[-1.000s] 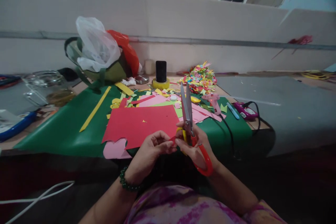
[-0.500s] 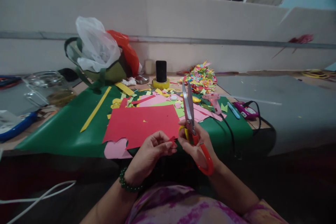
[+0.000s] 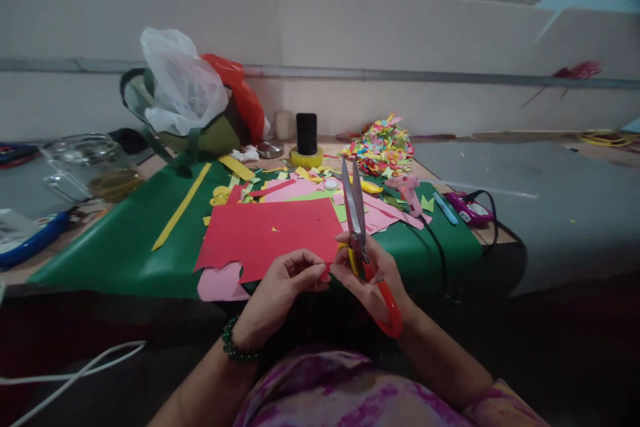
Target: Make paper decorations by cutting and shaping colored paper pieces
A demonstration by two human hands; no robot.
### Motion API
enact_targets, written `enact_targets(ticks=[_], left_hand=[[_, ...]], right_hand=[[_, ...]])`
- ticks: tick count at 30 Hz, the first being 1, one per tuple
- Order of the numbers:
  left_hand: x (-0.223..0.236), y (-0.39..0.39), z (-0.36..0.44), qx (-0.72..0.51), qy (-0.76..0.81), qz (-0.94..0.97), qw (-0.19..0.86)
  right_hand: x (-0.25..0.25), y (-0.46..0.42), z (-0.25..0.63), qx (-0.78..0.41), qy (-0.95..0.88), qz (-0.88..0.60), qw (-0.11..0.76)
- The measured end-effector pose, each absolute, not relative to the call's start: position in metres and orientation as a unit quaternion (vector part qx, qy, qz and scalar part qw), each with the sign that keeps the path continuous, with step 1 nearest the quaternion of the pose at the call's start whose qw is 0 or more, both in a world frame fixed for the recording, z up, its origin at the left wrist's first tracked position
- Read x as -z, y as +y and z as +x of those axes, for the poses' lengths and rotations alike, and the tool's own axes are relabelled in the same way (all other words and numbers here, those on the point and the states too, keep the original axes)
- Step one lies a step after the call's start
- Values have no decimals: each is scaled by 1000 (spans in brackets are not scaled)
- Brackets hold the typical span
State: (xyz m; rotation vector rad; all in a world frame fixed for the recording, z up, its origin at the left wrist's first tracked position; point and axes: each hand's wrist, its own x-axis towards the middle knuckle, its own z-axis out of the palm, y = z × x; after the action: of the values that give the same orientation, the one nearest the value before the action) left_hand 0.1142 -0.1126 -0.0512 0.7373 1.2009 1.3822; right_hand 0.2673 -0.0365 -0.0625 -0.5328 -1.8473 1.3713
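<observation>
My left hand [image 3: 295, 280] pinches a small piece of red paper [image 3: 325, 273], mostly covered by the fingers. Close beside it, my right hand [image 3: 373, 273] is wrapped round a pair of scissors [image 3: 356, 213] with red and yellow handles, blades pointing up and slightly parted. The right thumb and fingertip come up to the red piece; whether they grip it too I cannot tell. Just beyond both hands lies a red sheet of paper [image 3: 270, 233] with a cut lower edge and a tiny yellow scrap on it. A pink sheet [image 3: 221, 285] sticks out from under its left corner.
Paper scraps [image 3: 285, 188] cover the back of the green mat [image 3: 125, 247]. To the right are a pink glue gun [image 3: 407, 192] with a black cord, a blue pen [image 3: 445, 208] and a purple box [image 3: 470, 209]. Behind stand a phone [image 3: 307, 133], a paper-strip heap [image 3: 383, 147] and a bag [image 3: 205, 140].
My right hand and the scissors have shifted slightly left, closer to my left hand. The two hands now meet at the small red paper piece.
</observation>
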Motion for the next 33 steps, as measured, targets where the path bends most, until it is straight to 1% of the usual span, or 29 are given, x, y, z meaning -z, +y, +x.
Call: enact_targets(ticks=[3, 5, 8, 10, 13, 20, 26, 33], left_hand=[[48, -114, 107, -598, 518, 302, 532], [47, -114, 102, -607, 521, 298, 522], [45, -115, 97, -608, 523, 317, 507], [43, -115, 96, -603, 522, 340, 498], [41, -115, 97, -598, 525, 355, 491], [38, -116, 102, -601, 535, 356, 475], [38, -116, 101, -610, 531, 349, 474], [40, -116, 101, -611, 540, 354, 459]], right_hand=[[64, -31, 290, -546, -773, -179, 270], [63, -29, 304, -531, -804, -177, 201], [58, -32, 316, -501, -837, -180, 126], [53, -38, 318, -488, -850, -176, 96], [54, -43, 318, -487, -849, -185, 81], [76, -41, 323, -508, -832, -207, 80], [71, -42, 322, -515, -828, -211, 67], [75, -42, 321, -520, -828, -193, 82]])
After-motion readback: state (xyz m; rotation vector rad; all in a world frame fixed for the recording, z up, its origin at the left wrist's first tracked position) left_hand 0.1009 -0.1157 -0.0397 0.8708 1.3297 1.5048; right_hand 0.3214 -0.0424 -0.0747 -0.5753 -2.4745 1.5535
